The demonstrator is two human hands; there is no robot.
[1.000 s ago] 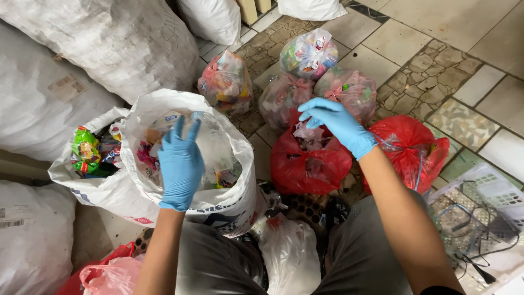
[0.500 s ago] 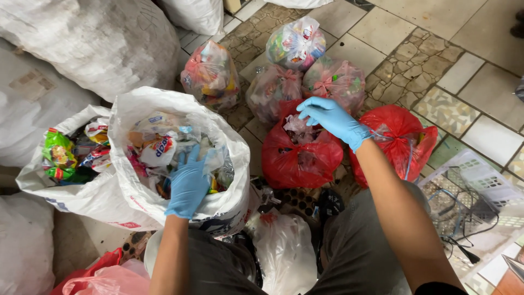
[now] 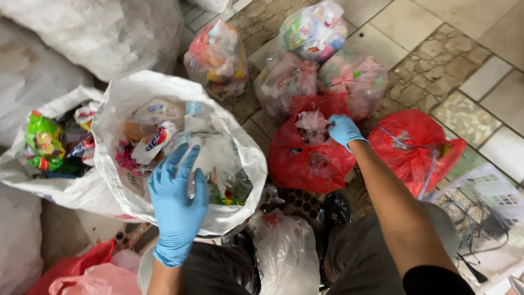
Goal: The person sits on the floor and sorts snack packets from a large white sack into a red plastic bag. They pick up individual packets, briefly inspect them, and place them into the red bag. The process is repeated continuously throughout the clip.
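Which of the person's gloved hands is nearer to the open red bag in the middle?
Right. The right hand reaches into the mouth of the red bag; the left hand rests on the white sack beside it, apart from the red bag.

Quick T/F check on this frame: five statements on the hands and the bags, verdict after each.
1. Both hands wear blue gloves. True: left hand, right hand.
2. The left hand rests at the open white plastic sack full of wrappers. True.
3. The right hand grips the clear knotted bag of colourful waste at the top. False: it is at the mouth of the nearer red plastic bag.
4. Only one red bag is in view beside the right arm. False: a second red plastic bag lies on the arm's other side.
5. The floor is bare wooden planks. False: it is a tiled floor with stone-pattern insets.
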